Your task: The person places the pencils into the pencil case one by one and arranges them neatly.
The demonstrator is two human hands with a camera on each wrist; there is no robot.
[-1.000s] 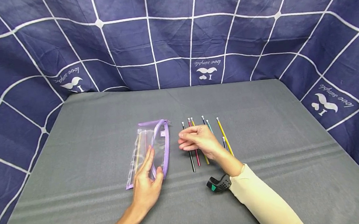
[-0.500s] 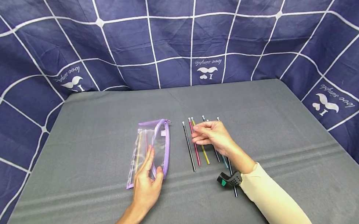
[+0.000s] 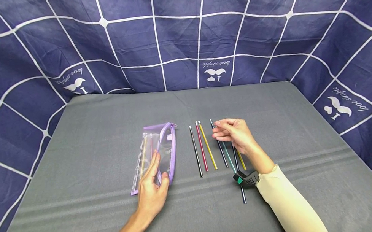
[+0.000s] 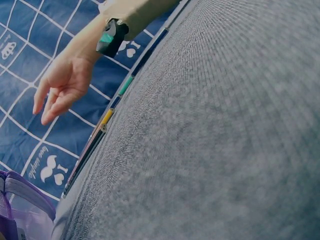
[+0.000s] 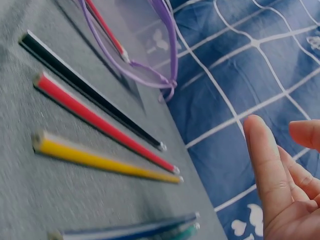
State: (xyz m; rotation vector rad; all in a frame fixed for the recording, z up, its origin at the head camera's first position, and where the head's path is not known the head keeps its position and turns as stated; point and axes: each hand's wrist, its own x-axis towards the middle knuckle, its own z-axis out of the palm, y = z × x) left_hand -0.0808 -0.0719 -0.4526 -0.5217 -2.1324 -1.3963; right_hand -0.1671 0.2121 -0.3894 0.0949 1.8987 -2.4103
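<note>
My left hand (image 3: pixel 152 198) rests with straight fingers on a clear, purple-edged zip pencil pouch (image 3: pixel 174 153); a few pencils show through its plastic. Above the pencils to the right hovers my right hand (image 3: pixel 235 131), nothing in its grasp. Its thumb and fingers stand apart in the right wrist view. Below it lie a dark blue pencil (image 3: pixel 223 154) and a teal pencil (image 3: pixel 229 157), the teal one's upper end hidden by the fingers. Left of these are a black pencil (image 3: pixel 195 151), a red pencil (image 5: pixel 100 120) and a yellow pencil (image 5: pixel 100 157).
A second dark pencil (image 3: pixel 243 193) lies closer to me, partly behind the right wrist strap (image 3: pixel 246 179). Beside it shows the end of another yellow pencil (image 3: pixel 242 162). A blue checked cloth (image 3: pixel 177 36) hangs behind the grey tabletop (image 3: pixel 103 117).
My right hand has moved rightward, from over the black pencil to above the dark blue and teal ones, uncovering the pencils on the left. Left hand and pouch have stayed put.
</note>
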